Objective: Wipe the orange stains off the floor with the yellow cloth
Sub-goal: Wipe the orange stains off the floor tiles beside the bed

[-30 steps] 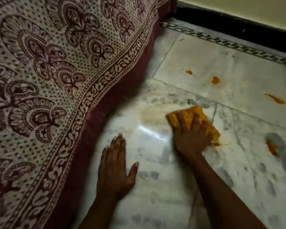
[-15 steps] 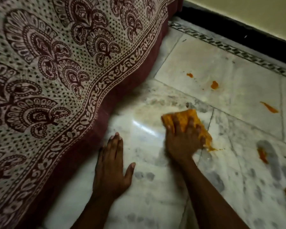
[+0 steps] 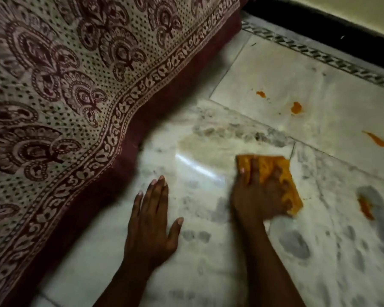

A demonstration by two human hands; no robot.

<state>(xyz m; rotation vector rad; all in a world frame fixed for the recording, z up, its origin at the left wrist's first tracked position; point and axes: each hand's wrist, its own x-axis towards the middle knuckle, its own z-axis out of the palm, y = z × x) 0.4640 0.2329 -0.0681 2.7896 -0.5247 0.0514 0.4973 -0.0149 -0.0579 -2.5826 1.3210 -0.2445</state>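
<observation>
Since a moment ago you've swept the folded yellow cloth point(image 3: 275, 173) rightward over the white marble floor point(image 3: 208, 273) to the tile joint. It left a dull yellowish film point(image 3: 197, 145) beside the maroon patterned bedspread point(image 3: 75, 107), so that patch probably needs another pass. The cloth is orange-soiled. Your right hand point(image 3: 256, 196) presses it, fingers flat; your left hand point(image 3: 151, 224) rests splayed. Four orange stains point(image 3: 296, 107) remain rightward.

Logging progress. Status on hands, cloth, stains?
Left hand flat on floor. Right hand presses cloth down. Nearest stain unwiped, right of cloth. Path clear.
</observation>
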